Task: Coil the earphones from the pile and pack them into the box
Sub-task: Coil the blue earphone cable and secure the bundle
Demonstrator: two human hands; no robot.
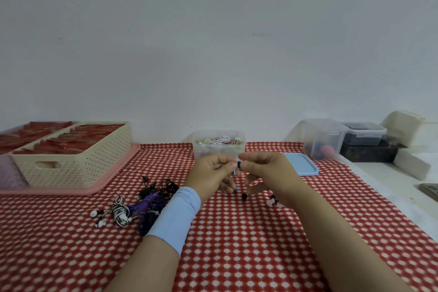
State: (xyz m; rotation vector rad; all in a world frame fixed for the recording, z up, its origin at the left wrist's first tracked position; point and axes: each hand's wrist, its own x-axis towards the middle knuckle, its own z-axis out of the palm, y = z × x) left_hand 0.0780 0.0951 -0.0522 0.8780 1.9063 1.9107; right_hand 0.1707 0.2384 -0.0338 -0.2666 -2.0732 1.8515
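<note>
In the head view, both hands meet at the centre of the frame above a red-and-white checked tablecloth (248, 244). The left hand (211, 173), with a pale blue cloth band (175, 216) round its wrist, has its fingers curled in and pinches one side of a small dark wound earphone cord (239, 165). The right hand (267, 173) pinches the other side between thumb and forefinger, its other fingers bent downward. A black earbud (244, 195) hangs just below the hands, and a bluish bit shows by the left fingertips; I cannot tell what it is.

Left of the left wrist, in the lower-left middle of the frame, lies the pile of tangled earphones (139, 204), black, purple and black-and-white striped. Another pair of white-tipped earbuds (272, 200) lies on the cloth beside the right wrist.

Just behind the hands stands the clear plastic box (219, 149), with white and green earphones inside. Its light blue lid (302, 165) lies flat to the right.

At the left, a cream perforated basket (71, 161) sits on a pink tray (71, 191). At the upper right are clear storage containers (324, 140).
</note>
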